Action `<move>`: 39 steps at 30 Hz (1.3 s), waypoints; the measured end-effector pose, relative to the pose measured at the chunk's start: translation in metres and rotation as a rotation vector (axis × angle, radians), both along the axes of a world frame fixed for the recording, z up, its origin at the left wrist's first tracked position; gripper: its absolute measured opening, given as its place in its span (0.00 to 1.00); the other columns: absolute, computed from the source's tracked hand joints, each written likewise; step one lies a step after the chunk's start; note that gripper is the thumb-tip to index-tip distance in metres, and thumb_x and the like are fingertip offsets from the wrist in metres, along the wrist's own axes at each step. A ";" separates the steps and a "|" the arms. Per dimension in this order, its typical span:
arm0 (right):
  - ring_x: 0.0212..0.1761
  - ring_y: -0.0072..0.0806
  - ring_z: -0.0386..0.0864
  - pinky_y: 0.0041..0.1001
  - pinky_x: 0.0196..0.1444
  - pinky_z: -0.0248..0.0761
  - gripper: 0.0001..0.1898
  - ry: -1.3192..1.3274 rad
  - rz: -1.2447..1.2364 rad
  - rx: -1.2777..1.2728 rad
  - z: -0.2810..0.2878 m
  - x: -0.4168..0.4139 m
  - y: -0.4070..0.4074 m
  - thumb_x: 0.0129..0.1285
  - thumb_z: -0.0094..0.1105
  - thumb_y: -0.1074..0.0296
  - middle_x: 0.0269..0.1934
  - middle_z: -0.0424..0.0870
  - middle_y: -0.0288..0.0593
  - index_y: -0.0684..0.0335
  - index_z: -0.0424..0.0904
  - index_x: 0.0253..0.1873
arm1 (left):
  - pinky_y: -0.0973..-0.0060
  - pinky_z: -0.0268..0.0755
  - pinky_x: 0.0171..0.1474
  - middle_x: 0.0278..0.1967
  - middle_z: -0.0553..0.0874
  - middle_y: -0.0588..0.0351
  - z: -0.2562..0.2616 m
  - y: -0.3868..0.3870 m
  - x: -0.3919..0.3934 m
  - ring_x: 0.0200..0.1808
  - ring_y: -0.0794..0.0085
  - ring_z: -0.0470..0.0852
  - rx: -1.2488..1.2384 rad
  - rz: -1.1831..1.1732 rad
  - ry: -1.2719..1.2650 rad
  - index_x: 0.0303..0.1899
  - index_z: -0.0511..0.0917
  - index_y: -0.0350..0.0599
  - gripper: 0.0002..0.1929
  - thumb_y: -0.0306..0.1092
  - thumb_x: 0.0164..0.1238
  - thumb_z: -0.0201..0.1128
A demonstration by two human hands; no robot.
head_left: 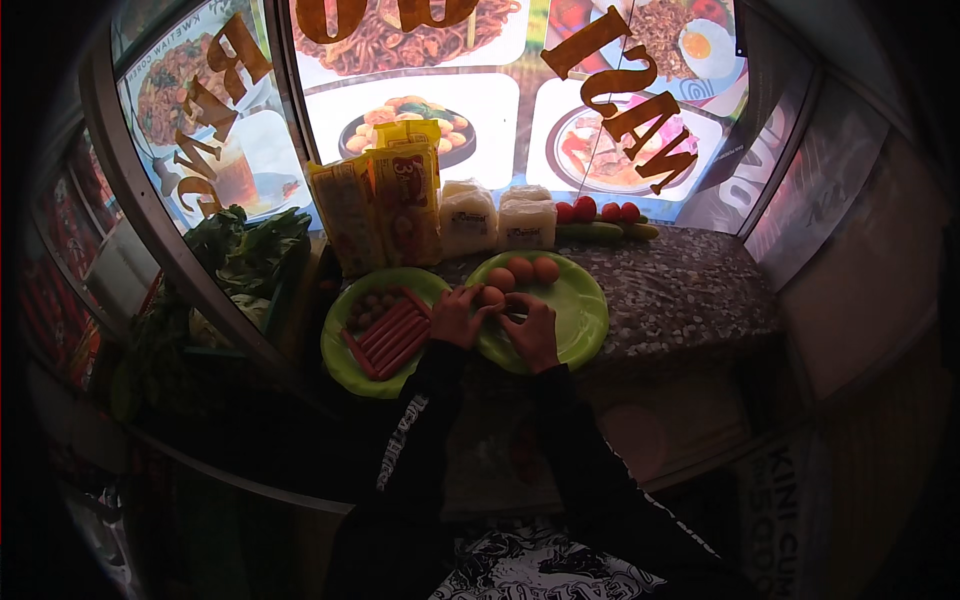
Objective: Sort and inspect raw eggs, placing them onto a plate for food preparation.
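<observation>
Four-sided contact is not visible, but a brown egg (490,297) sits between my hands at the left side of a green plate (589,330). My left hand (454,316) has its fingers and thumb around the egg's near left side. Close against its right side are the bent fingertips of my right hand (534,331); whether they grip it is unclear. Behind it on the same plate lie three more brown eggs (520,269). A second green plate (337,319), left of my hands, holds several red sausages (394,339) and small round brown balls (373,306).
Yellow noodle packets (405,199) and white wrapped packages (527,219) stand behind the plates on the speckled counter (690,292). Red tomatoes (585,208) and green cucumbers (592,232) lie to their right. Leafy greens (262,244) sit at left, past a metal frame (202,262). Lettered glass closes the back.
</observation>
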State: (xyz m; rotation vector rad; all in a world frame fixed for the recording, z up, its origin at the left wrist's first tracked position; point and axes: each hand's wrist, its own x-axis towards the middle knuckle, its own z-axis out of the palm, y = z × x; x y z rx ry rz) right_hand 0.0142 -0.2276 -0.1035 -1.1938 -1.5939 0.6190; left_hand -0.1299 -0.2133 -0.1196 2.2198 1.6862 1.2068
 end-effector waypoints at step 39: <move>0.40 0.44 0.78 0.32 0.40 0.73 0.12 0.044 -0.064 0.103 0.015 0.073 -0.084 0.56 0.57 0.68 0.40 0.79 0.54 0.68 0.77 0.44 | 0.65 0.59 0.60 0.54 0.70 0.38 0.007 -0.095 0.106 0.58 0.51 0.67 0.047 -0.112 -0.261 0.52 0.69 0.33 0.17 0.31 0.66 0.44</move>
